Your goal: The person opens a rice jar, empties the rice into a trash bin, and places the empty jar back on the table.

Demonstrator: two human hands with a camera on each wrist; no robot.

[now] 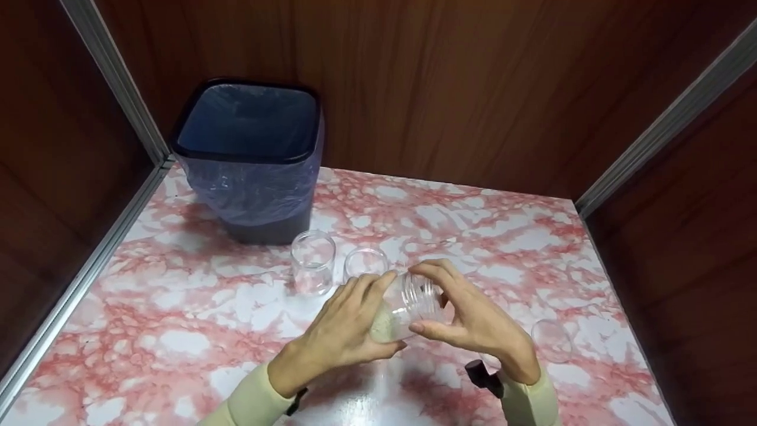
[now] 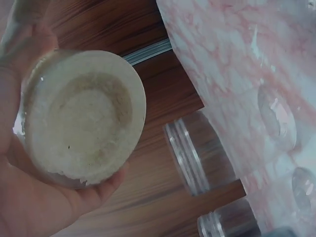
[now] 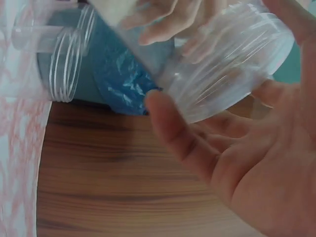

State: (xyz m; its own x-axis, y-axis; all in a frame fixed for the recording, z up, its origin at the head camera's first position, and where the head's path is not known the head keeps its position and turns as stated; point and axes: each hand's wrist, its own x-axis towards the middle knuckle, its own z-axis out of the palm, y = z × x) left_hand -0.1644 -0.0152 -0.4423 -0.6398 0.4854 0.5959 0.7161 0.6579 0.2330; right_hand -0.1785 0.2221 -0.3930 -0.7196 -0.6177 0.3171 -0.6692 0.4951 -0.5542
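A clear plastic jar (image 1: 397, 316) with pale, powdery or fine-grained contents is tilted on its side above the table, its ridged mouth end toward the right. My left hand (image 1: 346, 322) grips its body; in the left wrist view the fingers curl round the jar (image 2: 89, 118), whose base shows the pale contents. At the ridged end, my right hand (image 1: 473, 313) curves its thumb and fingers round the jar. The right wrist view shows that clear ridged end (image 3: 227, 64) between thumb and fingers. Whether a lid sits on it, I cannot tell.
Two clear jars stand behind my hands, one jar (image 1: 313, 266) at left and another jar (image 1: 365, 260) partly hidden. A clear round lid (image 1: 553, 340) lies right of my right wrist. A lined bin (image 1: 266, 195) stands at the back left. Wooden panels (image 1: 443, 89) enclose the marbled table (image 1: 195, 302).
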